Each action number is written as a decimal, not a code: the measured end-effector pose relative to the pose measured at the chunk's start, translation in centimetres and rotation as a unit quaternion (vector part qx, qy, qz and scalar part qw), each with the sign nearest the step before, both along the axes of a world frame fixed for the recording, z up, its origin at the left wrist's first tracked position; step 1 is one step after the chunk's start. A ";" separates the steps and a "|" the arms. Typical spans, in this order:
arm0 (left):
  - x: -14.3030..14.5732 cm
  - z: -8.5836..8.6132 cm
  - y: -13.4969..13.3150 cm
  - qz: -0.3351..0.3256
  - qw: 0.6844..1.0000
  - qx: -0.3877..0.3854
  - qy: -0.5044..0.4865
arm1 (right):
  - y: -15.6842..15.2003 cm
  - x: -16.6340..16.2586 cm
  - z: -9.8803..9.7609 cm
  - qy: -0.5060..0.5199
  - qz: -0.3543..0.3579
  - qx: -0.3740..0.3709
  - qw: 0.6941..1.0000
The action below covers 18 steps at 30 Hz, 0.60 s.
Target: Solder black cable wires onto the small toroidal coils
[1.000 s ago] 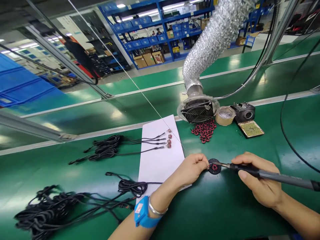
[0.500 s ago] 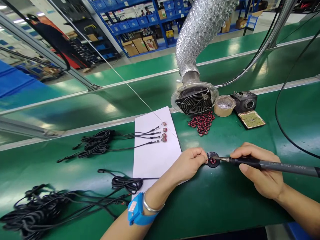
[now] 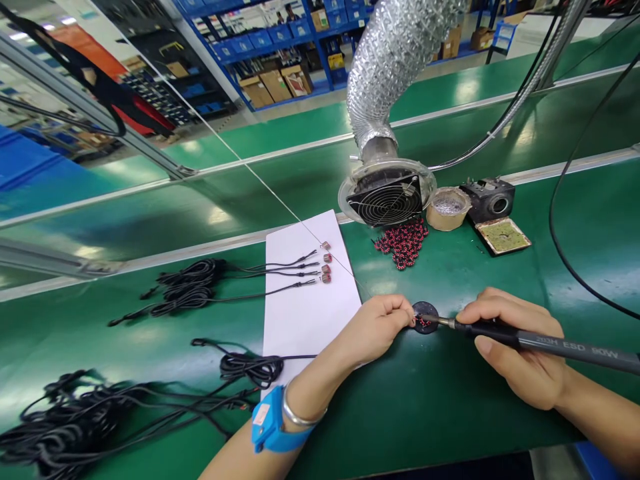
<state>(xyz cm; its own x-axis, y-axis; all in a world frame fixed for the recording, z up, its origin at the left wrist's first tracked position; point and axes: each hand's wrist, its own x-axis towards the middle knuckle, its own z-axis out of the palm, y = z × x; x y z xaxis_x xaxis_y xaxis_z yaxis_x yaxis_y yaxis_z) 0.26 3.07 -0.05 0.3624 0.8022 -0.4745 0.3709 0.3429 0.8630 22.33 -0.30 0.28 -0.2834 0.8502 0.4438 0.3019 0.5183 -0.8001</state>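
My right hand (image 3: 523,347) grips a soldering iron (image 3: 493,330) with a dark grey handle. Its metal tip reaches left over a small round black disc (image 3: 426,327), where red and black parts sit. At the disc's left edge, my left hand (image 3: 385,327) is closed in a pinch. A thin strand of solder wire (image 3: 280,197) slants down from the upper left to this hand; the fingers cover its end. A blue wrist strap (image 3: 280,427) and a silver bangle (image 3: 295,410) circle the left wrist. Behind the disc lies a pile of small red-and-black parts (image 3: 404,243).
White paper (image 3: 310,320) bears several cable ends and small reddish cylindrical parts (image 3: 326,269). Black cables (image 3: 80,420) lie coiled at left. A fume extractor fan (image 3: 387,200) hangs over the bench, beside a tape roll (image 3: 447,217) and an iron stand with sponge (image 3: 503,235). A person stands far left.
The iron's tip has shifted slightly left and down on the disc. My left hand keeps its pinch at the disc's edge. The whole view has moved a little.
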 end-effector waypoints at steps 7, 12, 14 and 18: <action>0.0 0.0 0.0 -0.002 1.000 0.003 -0.005 | -0.4 -0.4 0.0 0.017 0.022 0.033 0.999; -0.1 0.1 0.0 -0.002 1.000 0.004 -0.008 | -0.5 -0.2 -0.1 0.029 0.003 0.031 0.999; -0.1 0.1 0.0 -0.002 1.000 0.002 -0.009 | -0.5 -0.1 -0.1 0.031 -0.002 0.031 0.999; -0.1 0.0 0.0 -0.003 1.000 -0.007 -0.009 | -0.4 -0.3 0.1 0.034 0.000 0.040 0.999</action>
